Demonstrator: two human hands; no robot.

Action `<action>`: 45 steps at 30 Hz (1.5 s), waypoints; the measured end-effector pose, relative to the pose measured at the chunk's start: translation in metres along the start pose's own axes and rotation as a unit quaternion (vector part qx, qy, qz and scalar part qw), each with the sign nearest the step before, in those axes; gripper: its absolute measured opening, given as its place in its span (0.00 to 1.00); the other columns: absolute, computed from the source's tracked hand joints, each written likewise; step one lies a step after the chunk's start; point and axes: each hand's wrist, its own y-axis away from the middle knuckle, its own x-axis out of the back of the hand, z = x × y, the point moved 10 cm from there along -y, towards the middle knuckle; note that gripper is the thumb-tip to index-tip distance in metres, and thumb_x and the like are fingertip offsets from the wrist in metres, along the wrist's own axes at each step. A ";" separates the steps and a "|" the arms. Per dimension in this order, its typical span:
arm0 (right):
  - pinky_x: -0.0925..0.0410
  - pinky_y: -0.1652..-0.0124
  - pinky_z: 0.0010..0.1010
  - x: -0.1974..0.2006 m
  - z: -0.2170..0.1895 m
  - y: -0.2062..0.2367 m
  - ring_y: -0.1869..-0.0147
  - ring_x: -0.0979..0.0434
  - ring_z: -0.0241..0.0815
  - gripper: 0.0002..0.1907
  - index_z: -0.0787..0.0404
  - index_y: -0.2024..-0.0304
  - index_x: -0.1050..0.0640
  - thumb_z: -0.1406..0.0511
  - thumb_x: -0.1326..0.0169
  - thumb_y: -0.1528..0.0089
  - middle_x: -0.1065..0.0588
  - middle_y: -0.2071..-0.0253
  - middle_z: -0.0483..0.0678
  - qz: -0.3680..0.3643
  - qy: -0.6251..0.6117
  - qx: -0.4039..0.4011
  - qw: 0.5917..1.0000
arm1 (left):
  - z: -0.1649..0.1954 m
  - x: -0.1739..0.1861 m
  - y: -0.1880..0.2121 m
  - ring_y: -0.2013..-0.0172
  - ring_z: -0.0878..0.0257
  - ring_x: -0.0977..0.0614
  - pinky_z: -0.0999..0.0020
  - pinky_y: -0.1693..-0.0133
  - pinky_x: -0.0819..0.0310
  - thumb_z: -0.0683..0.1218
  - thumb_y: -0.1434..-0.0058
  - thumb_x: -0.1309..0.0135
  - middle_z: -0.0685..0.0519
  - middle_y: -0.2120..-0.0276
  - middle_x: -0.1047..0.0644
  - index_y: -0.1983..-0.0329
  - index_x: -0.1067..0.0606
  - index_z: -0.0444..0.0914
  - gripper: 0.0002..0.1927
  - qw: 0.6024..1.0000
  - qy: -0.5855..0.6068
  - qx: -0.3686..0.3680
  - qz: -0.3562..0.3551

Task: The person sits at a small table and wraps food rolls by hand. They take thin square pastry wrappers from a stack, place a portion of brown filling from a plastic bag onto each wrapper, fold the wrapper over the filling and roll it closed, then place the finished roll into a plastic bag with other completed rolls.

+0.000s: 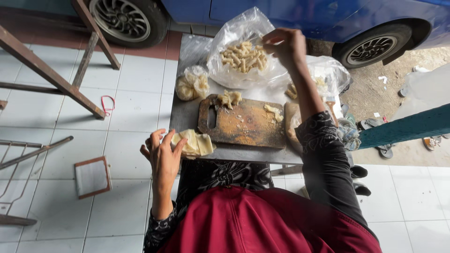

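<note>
My left hand (161, 152) rests at the near left corner of a small metal table (185, 117), fingers on a stack of thin pale wrappers (194, 143). My right hand (285, 46) reaches to the far side and pinches the rim of a clear plastic bag (234, 33) that holds several pale rolled pieces (243, 57). Between the hands lies a worn wooden cutting board (243, 124) with a lump of filling (229, 98) at its far edge and a small roll (273, 111) at its right.
A small knotted bag of food (192, 84) sits at the table's far left, another clear bag (328, 75) at the right. A blue car (300, 14) stands just beyond. Wooden frame legs (47, 70), a wire rack (18, 164) and a framed panel (92, 177) lie on the tiled floor at left.
</note>
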 end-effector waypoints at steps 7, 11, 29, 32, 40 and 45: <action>0.25 0.71 0.25 -0.058 -0.032 -0.010 0.70 0.17 0.33 0.07 0.56 0.62 0.16 0.68 0.33 0.43 0.16 0.67 0.46 -0.130 0.063 0.005 0.990 | 0.009 0.002 0.006 0.49 0.54 0.25 0.50 0.40 0.42 0.53 0.42 0.36 0.48 0.45 0.27 0.50 0.19 0.37 0.21 0.999 0.037 -0.017 0.006; 0.27 0.68 0.29 -0.082 -0.069 -0.012 0.70 0.18 0.36 0.07 0.60 0.70 0.14 0.69 0.28 0.51 0.16 0.70 0.48 -0.150 0.105 0.100 0.978 | 0.006 0.002 0.002 0.48 0.52 0.25 0.51 0.40 0.41 0.52 0.40 0.37 0.49 0.44 0.25 0.48 0.19 0.37 0.20 0.999 0.041 -0.002 0.010; 0.20 0.62 0.28 -0.023 -0.065 0.007 0.59 0.14 0.40 0.03 0.61 0.60 0.19 0.73 0.40 0.35 0.18 0.61 0.51 -0.018 -0.038 0.114 0.993 | 0.026 0.002 -0.010 0.41 0.47 0.28 0.41 0.41 0.50 0.49 0.45 0.36 0.41 0.38 0.31 0.55 0.21 0.34 0.18 0.999 0.027 -0.017 -0.017; 0.24 0.61 0.27 0.000 -0.088 0.085 0.57 0.13 0.36 0.05 0.61 0.56 0.21 0.71 0.40 0.34 0.16 0.57 0.48 0.076 0.000 0.138 0.988 | 0.033 -0.003 -0.007 0.41 0.49 0.27 0.45 0.38 0.44 0.44 0.38 0.39 0.44 0.41 0.27 0.59 0.24 0.34 0.10 0.995 0.070 -0.060 -0.032; 0.26 0.62 0.36 -0.152 -0.103 0.235 0.55 0.19 0.49 0.23 0.57 0.49 0.21 0.62 0.34 0.47 0.19 0.58 0.47 -0.119 0.045 0.194 0.973 | -0.016 -0.018 -0.006 0.48 0.52 0.22 0.58 0.45 0.30 0.45 0.33 0.38 0.50 0.51 0.21 0.50 0.24 0.37 0.12 0.981 0.178 0.077 -0.027; 0.24 0.59 0.32 -0.158 -0.075 0.256 0.56 0.17 0.44 0.18 0.51 0.48 0.21 0.64 0.34 0.40 0.19 0.58 0.44 -0.057 0.012 0.196 0.979 | 0.002 -0.002 -0.005 0.43 0.48 0.26 0.54 0.42 0.34 0.40 0.41 0.35 0.46 0.45 0.26 0.49 0.25 0.35 0.18 0.986 0.163 0.002 0.041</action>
